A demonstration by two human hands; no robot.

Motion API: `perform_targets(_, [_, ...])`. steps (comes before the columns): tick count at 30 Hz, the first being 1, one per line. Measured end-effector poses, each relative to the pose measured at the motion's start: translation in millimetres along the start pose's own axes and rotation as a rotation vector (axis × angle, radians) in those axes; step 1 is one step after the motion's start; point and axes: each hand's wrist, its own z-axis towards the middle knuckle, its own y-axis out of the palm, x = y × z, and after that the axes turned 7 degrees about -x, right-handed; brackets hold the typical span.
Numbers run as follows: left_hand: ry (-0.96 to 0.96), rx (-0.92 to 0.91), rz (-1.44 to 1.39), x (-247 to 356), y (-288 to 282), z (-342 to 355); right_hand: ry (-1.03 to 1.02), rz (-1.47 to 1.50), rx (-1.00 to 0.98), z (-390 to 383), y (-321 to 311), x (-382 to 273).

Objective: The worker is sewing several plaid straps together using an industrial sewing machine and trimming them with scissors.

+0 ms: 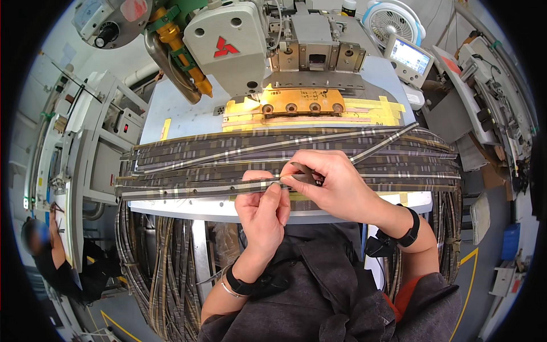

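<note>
My left hand [263, 214] is closed, pinching a dark plaid fabric strap [219, 190] between thumb and fingers near the table's front edge. Right beside it, my right hand [336, 185] is closed around small dark thread snips [304, 173]. The fingertips of both hands nearly meet at the strap, and the fingers partly hide the snips and the strap's end. Behind the hands, a wide bundle of similar straps [188, 149] lies across the table. One loose strap [387, 142] slants over the bundle towards the back right.
An industrial sewing machine [228, 51] stands behind the straps, with a yellow-taped guide plate [302, 101] before it. A control screen [409, 55] and a fan [393, 24] sit at the back right. Straps hang [165, 268] off the front edge. Another person [62, 262] works at far left.
</note>
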Motion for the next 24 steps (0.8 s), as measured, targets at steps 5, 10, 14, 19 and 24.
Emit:
perform_targets(5, [-0.061, 0.020, -0.052, 2.7, 0.9, -0.3, -0.015, -0.014, 0.030, -1.1, 3.3, 6.7])
perform_targets(10, [-0.087, 0.049, -0.029, 4.1, 1.9, 0.1, 0.016, -0.002, 0.033, -0.7, 3.8, 4.7])
perform_targets(14, [-0.083, 0.033, -0.018, 2.4, 0.7, 0.2, 0.016, 0.001, 0.038, -0.3, 3.9, 6.2])
perform_targets(19, [-0.103, 0.038, -0.038, 7.0, -6.2, 1.1, 0.094, 0.048, -0.020, 2.0, -4.2, -2.7])
perform_targets(24, [-0.050, 0.029, 0.036, 7.4, -10.0, -0.1, 0.182, 0.145, -0.067, 1.5, -3.7, 0.0])
